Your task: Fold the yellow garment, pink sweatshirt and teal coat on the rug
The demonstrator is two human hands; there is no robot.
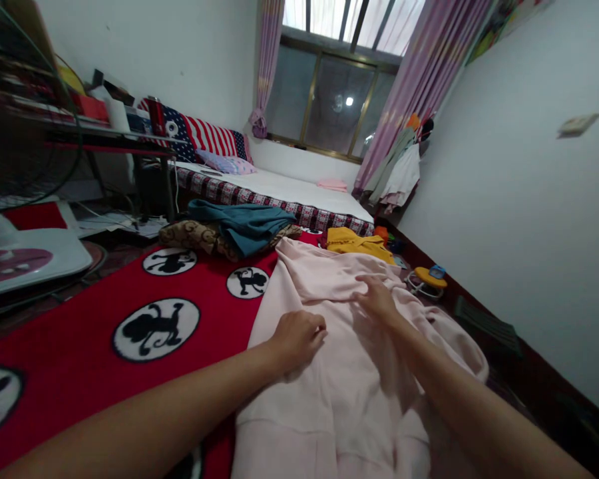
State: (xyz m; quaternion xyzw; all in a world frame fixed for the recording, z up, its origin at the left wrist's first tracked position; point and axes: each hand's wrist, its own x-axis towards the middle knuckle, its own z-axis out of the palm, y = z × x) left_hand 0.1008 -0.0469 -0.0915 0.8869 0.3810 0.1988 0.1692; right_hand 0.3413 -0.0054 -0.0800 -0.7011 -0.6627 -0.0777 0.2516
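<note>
A pale pink hooded sweatshirt point(349, 346) lies spread out in front of me, its hood end away from me and its ribbed hem close by. My left hand point(299, 336) rests on the left half of the body, fingers loosely curled in, with no cloth visibly pinched. Farther up, my right hand point(377, 303) touches the fabric by the lower edge of the hood, its thumb and forefinger apart. The right sleeve bulges out past my right forearm. Beneath the sweatshirt is a red blanket point(90, 319) with black monkey figures in white circles.
Beyond the sweatshirt lie a teal garment point(254, 223) on a brown patterned cloth point(194, 236), and a yellow garment point(359, 243). A low bed point(289, 186) stands at the back. Left is a cluttered desk point(124, 136); right, a small yellow stool point(429, 277) by the wall.
</note>
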